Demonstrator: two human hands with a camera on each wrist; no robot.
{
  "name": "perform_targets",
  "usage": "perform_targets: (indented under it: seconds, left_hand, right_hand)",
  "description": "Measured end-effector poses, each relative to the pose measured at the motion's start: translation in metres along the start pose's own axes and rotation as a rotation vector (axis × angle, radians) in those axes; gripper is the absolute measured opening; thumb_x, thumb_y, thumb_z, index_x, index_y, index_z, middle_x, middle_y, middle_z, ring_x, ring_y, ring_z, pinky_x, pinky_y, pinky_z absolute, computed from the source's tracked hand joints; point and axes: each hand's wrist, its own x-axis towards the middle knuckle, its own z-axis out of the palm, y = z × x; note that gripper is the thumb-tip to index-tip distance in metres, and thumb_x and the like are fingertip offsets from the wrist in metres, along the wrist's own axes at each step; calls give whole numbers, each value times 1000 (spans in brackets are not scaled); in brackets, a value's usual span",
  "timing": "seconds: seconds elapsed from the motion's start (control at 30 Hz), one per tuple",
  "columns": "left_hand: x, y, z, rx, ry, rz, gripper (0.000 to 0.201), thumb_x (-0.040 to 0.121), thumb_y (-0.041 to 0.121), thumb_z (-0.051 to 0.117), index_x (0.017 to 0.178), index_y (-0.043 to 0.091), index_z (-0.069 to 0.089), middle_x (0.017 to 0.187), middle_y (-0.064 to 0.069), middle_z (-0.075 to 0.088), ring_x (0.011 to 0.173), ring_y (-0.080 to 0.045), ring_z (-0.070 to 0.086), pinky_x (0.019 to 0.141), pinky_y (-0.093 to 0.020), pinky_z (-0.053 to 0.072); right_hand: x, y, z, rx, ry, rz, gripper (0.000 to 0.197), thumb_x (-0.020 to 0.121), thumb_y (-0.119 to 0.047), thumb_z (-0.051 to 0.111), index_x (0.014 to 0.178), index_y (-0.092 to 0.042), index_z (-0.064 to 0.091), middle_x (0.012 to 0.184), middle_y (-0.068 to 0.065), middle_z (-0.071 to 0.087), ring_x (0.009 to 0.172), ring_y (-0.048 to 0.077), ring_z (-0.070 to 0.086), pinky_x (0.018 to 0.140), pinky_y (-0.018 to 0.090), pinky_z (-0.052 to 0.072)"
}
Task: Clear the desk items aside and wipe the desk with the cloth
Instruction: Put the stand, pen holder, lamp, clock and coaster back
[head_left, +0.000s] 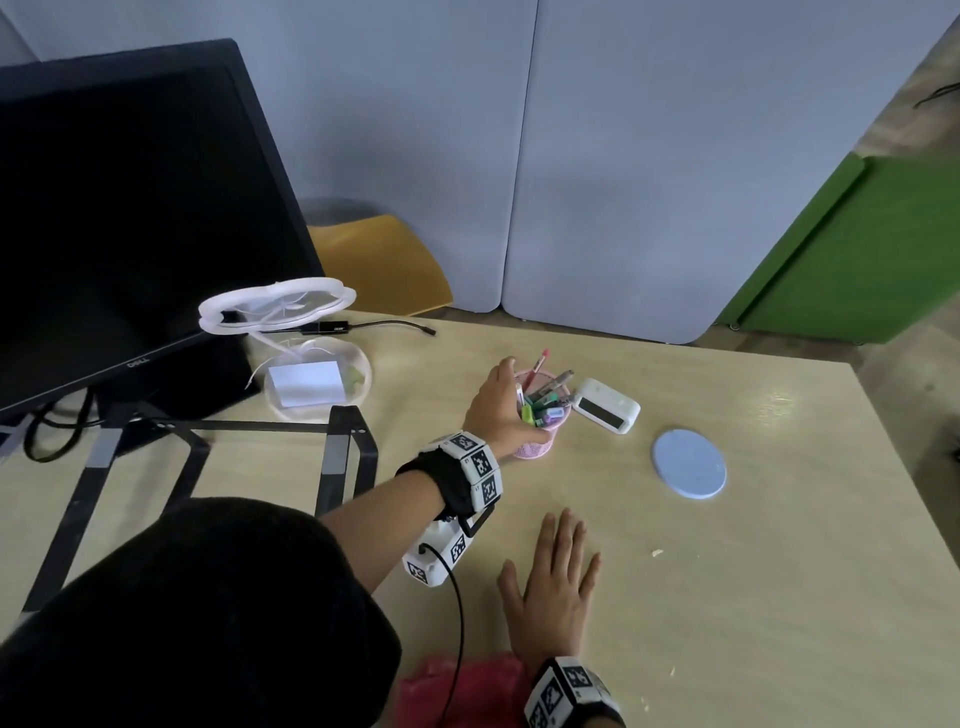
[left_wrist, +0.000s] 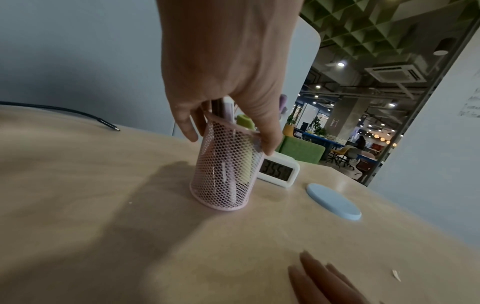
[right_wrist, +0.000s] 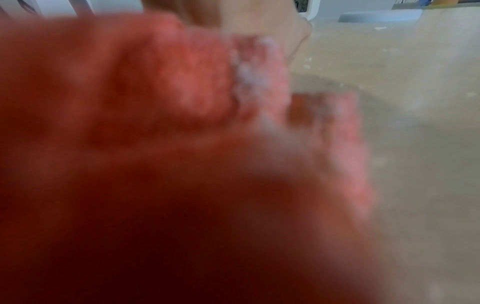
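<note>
A pink mesh pen holder (head_left: 540, 447) (left_wrist: 223, 176), filled with pens and markers, has its base on the wooden desk (head_left: 727, 597). My left hand (head_left: 498, 400) (left_wrist: 241, 98) grips its rim from above, fingers on the far side and thumb on the near side. My right hand (head_left: 556, 587) lies flat on the desk near the front, fingers straight, holding nothing. A red cloth (head_left: 467, 686) (right_wrist: 155, 102) lies crumpled at the front edge beside the right wrist and fills the blurred right wrist view.
A white digital clock (head_left: 608, 405) (left_wrist: 278, 170) stands just right of the holder, a blue round coaster (head_left: 688, 462) (left_wrist: 332, 201) further right. Left are a black monitor (head_left: 130, 208) on a stand (head_left: 337, 452), a clear dish with a notepad (head_left: 317, 384) and a cable (head_left: 395, 325).
</note>
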Motion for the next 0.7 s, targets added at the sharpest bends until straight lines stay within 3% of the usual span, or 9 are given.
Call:
perform_targets:
  seconds: [0.13, 0.33, 0.53, 0.7]
  left_hand:
    - [2, -5, -9, 15, 28, 0, 101, 53, 26, 88, 137, 9, 33, 132, -5, 48, 120, -24, 49, 96, -36, 44]
    - [15, -21, -51, 20, 140, -42, 91, 55, 20, 87, 131, 5, 39, 132, -7, 48, 120, -25, 49, 97, -33, 43]
    - [23, -47, -85, 80, 204, -133, 83, 49, 20, 89, 117, 7, 44, 121, -9, 54, 113, -27, 53, 92, -36, 46]
    - [19, -64, -91, 77, 219, -210, 100, 53, 16, 90, 135, 2, 35, 135, -13, 45, 124, -28, 46, 101, -34, 40]
  right_hand:
    - [-1, 1, 0, 12, 6, -2, 78, 81, -52, 35, 145, -9, 27, 154, 10, 23, 146, 20, -5, 115, 48, 3]
    - [-1, -1, -1, 21, -11, 0, 79, 79, -52, 35, 145, -8, 29, 154, 11, 23, 143, 27, 13, 115, 48, 3]
    - [-1, -2, -2, 26, 0, 6, 79, 78, -51, 36, 145, -9, 29, 154, 11, 23, 143, 27, 14, 115, 48, 3]
    - [-1, -1, 0, 4, -10, 10, 79, 79, -52, 35, 145, -9, 28, 155, 10, 21, 144, 27, 11, 115, 49, 4]
